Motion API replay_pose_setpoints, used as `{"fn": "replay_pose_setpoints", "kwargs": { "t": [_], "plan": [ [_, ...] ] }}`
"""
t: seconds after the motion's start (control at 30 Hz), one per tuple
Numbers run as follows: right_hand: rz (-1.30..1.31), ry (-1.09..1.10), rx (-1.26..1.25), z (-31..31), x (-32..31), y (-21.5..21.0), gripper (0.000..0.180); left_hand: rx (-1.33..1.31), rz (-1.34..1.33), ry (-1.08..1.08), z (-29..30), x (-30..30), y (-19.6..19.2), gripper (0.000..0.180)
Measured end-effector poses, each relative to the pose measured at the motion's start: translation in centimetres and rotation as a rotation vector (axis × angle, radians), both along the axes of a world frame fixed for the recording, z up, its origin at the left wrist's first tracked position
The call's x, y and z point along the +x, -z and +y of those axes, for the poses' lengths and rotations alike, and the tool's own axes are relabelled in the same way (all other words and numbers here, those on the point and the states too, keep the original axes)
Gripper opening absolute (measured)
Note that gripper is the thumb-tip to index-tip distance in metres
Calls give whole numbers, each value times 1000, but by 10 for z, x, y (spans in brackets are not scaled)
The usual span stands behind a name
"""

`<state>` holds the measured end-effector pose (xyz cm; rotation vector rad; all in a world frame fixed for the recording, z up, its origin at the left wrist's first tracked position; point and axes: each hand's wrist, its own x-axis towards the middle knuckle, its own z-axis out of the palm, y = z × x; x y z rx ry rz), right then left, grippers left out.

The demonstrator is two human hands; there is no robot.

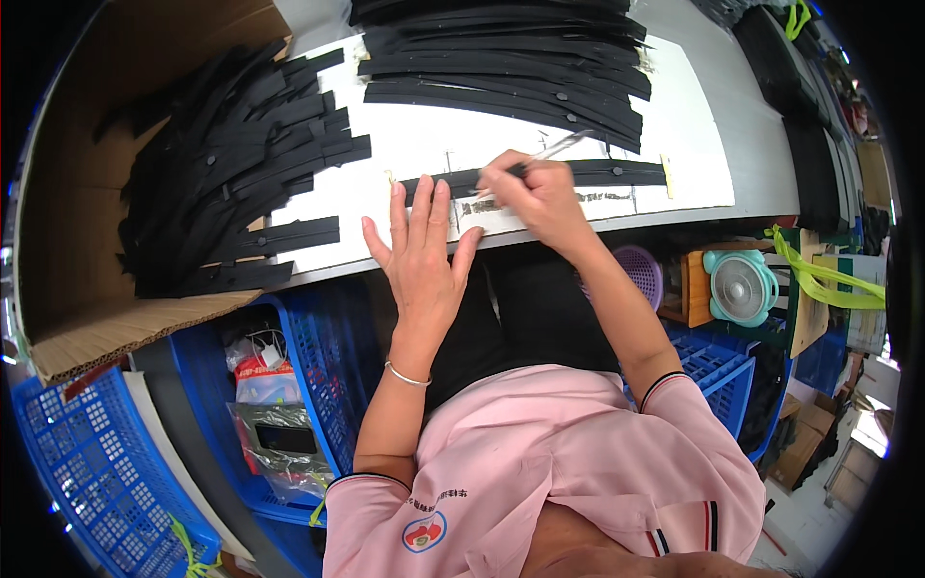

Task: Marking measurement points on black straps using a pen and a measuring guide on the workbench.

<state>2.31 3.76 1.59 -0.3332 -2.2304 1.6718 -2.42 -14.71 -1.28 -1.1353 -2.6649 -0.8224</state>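
Observation:
A single black fabric strip (602, 173) lies across the white board (689, 125) close to its front edge, with a small dark round spot on it. My left hand (424, 252) rests flat with fingers spread, its fingertips pressing on the left part of this strip. In my right hand (541, 200) is a slim silver-grey pen (567, 144), its shaft slanting up to the right. That hand is over the middle of the strip, slightly blurred, and its fingers hide part of the strip. Dark smudged marks and thin drawn lines show on the board around the strip.
Beyond the strip lies a row of black strips (501, 58). At the left, a cardboard box (72, 164) holds a heap of black strips (217, 164) spilling onto the board. Blue plastic crates (323, 376) stand below the table; a turquoise fan (742, 287) stands at the right.

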Motion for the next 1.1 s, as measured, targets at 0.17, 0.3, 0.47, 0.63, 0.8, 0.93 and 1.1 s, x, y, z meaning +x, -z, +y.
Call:
{"fn": "replay_pose_setpoints", "kwargs": {
  "t": [0.17, 0.3, 0.47, 0.63, 0.8, 0.93, 1.1],
  "plan": [
    [37, 350, 163, 46, 31, -1, 22, -3, 19, 13, 1, 0, -2, 65],
    [47, 364, 162, 53, 34, 7, 24, -21, 20, 11, 0, 0, -2, 65],
    [-6, 359, 109, 54, 35, 5, 24, -42, 5, 7, 0, 1, -1, 65],
    [37, 339, 229, 55, 33, 14, 24, -56, -16, 23, 2, 1, -6, 65],
    [1, 348, 246, 56, 32, 15, 23, 178, 6, 137, 35, 7, -15, 55],
    [56, 347, 287, 55, 31, 16, 23, 298, -58, 217, 77, 10, -15, 38],
    [144, 364, 251, 57, 31, 23, 24, 345, -63, 111, 96, 8, -12, 11]
  ]
}}
